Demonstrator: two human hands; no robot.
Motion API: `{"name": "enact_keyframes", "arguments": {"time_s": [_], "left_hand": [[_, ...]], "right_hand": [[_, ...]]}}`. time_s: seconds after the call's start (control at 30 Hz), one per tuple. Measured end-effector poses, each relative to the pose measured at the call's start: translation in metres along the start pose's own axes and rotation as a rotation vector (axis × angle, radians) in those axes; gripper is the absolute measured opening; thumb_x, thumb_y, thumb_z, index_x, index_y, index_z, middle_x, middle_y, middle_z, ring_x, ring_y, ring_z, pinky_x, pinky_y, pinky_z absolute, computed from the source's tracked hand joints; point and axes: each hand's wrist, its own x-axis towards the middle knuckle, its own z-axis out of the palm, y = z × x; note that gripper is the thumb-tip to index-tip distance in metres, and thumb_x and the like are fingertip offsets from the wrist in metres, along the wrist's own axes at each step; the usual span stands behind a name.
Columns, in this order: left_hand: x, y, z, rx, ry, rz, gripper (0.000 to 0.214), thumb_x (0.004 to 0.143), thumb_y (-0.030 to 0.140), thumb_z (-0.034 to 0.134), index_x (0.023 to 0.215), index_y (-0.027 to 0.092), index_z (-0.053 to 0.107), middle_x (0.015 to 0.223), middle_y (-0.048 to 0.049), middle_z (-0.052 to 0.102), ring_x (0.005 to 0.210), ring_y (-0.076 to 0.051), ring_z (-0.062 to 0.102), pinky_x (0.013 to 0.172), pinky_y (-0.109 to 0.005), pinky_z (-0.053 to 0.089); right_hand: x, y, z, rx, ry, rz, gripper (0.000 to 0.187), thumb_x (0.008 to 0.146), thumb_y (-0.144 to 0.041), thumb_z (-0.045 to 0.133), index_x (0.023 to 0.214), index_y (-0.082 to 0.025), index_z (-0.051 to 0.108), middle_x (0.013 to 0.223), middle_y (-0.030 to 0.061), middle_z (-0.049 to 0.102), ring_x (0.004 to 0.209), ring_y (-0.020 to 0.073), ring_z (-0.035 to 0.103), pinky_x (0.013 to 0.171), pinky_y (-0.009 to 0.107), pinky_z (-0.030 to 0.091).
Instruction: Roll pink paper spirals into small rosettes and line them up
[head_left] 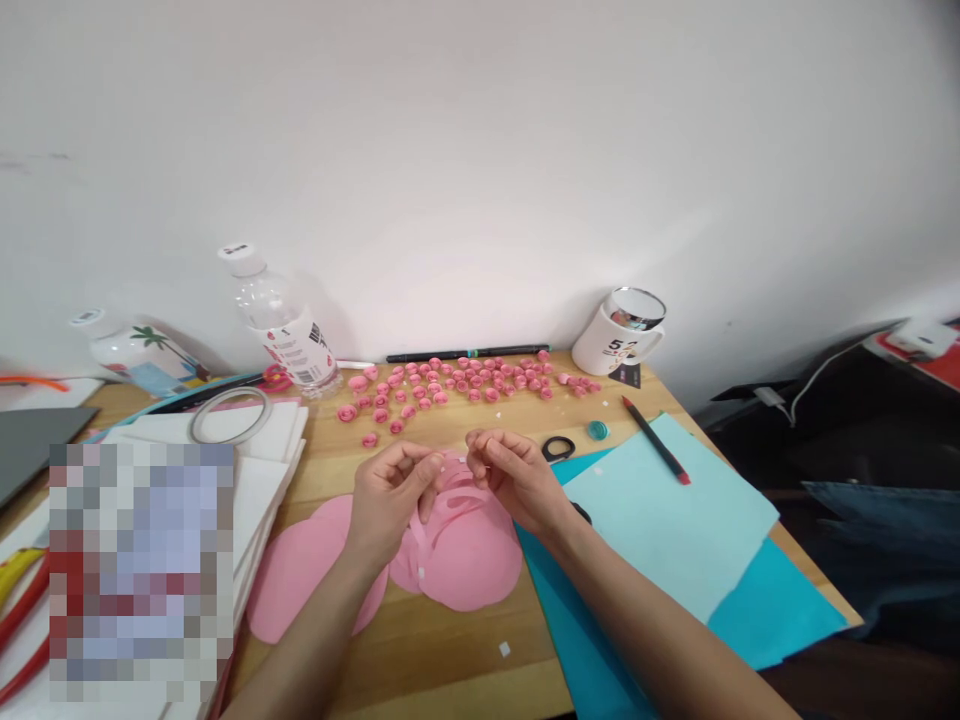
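My left hand (394,490) is closed in a pinch, with a curling pink paper strip (421,545) hanging below its fingertips. Just to the right, my right hand (517,475) is also pinched closed; what sits between its fingertips is too small to make out. Under and behind both hands lie pink paper circles (480,575), some cut into spiral bands. More pink paper rounds (281,580) lie beneath my left forearm. Beyond the hands, many small rolled pink paper roses (457,385) are spread over the wooden table.
Scissors (558,448) lie partly under my right arm, near blue paper sheets (667,520) with a dark pencil (656,440) on top. A teal paper roll (598,430), a white mug (615,340), a plastic bottle (289,340) and a paper stack (262,470) stand around.
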Motion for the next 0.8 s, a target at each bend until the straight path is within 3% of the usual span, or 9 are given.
{"name": "enact_keyframes", "arguments": {"time_s": [0.1, 0.23, 0.33, 0.43, 0.53, 0.67, 0.8], "left_hand": [[0.001, 0.001, 0.000, -0.082, 0.000, -0.012, 0.021, 0.075, 0.029, 0.063, 0.064, 0.014, 0.053, 0.049, 0.0045, 0.056, 0.030, -0.003, 0.040, 0.034, -0.017, 0.031], [0.003, 0.004, -0.004, -0.241, -0.055, -0.078, 0.025, 0.077, 0.031, 0.063, 0.063, 0.013, 0.051, 0.048, 0.0044, 0.055, 0.028, -0.001, 0.036, 0.033, -0.014, 0.027], [0.005, 0.004, -0.010, -0.366, -0.195, -0.210, 0.029, 0.079, 0.035, 0.060, 0.063, 0.012, 0.051, 0.043, 0.0054, 0.049, 0.025, 0.001, 0.030, 0.029, -0.012, 0.020], [0.006, 0.002, -0.015, -0.466, -0.327, -0.282, 0.032, 0.080, 0.036, 0.059, 0.061, 0.012, 0.050, 0.039, 0.0067, 0.044, 0.022, 0.001, 0.025, 0.026, -0.011, 0.015], [0.006, 0.001, -0.015, -0.507, -0.364, -0.275, 0.031, 0.081, 0.034, 0.058, 0.060, 0.012, 0.050, 0.039, 0.0068, 0.043, 0.022, 0.002, 0.025, 0.026, -0.010, 0.016], [0.006, 0.003, -0.012, -0.497, -0.322, -0.279, 0.031, 0.080, 0.033, 0.059, 0.060, 0.011, 0.051, 0.043, 0.0049, 0.048, 0.023, 0.002, 0.028, 0.026, -0.010, 0.018], [0.007, 0.004, -0.010, -0.478, -0.275, -0.296, 0.031, 0.077, 0.032, 0.062, 0.058, 0.011, 0.051, 0.044, 0.0046, 0.050, 0.024, 0.002, 0.029, 0.027, -0.010, 0.018]], "right_hand": [[0.001, 0.002, -0.001, -0.081, 0.018, -0.023, 0.023, 0.075, -0.040, 0.063, 0.069, -0.018, 0.066, 0.073, 0.0015, 0.057, 0.055, 0.0084, 0.050, 0.049, 0.022, 0.041], [0.004, 0.002, -0.006, -0.324, 0.208, -0.143, 0.028, 0.075, -0.036, 0.063, 0.056, -0.015, 0.059, 0.071, 0.0021, 0.055, 0.060, 0.0096, 0.051, 0.054, 0.023, 0.045], [0.008, 0.000, -0.014, -0.488, 0.318, -0.163, 0.014, 0.069, -0.029, 0.066, 0.072, -0.016, 0.060, 0.083, 0.0035, 0.056, 0.067, 0.0114, 0.054, 0.057, 0.024, 0.048], [0.011, -0.001, -0.022, -0.664, 0.355, -0.152, 0.029, 0.068, -0.025, 0.063, 0.096, -0.020, 0.054, 0.101, 0.0061, 0.056, 0.072, 0.0130, 0.057, 0.057, 0.026, 0.050], [0.012, 0.000, -0.029, -0.981, 0.384, -0.199, 0.019, 0.075, -0.027, 0.056, 0.090, -0.017, 0.058, 0.096, 0.0086, 0.058, 0.074, 0.0160, 0.058, 0.059, 0.028, 0.049], [0.009, 0.001, -0.029, -1.568, 0.353, -0.231, 0.024, 0.082, -0.014, 0.043, 0.093, -0.015, 0.064, 0.106, 0.0142, 0.056, 0.088, 0.0219, 0.056, 0.073, 0.034, 0.047], [0.006, -0.004, -0.019, -2.034, 0.190, -0.082, 0.036, 0.077, -0.001, 0.040, 0.101, -0.015, 0.064, 0.113, 0.0167, 0.056, 0.097, 0.0274, 0.052, 0.071, 0.035, 0.044]]}}
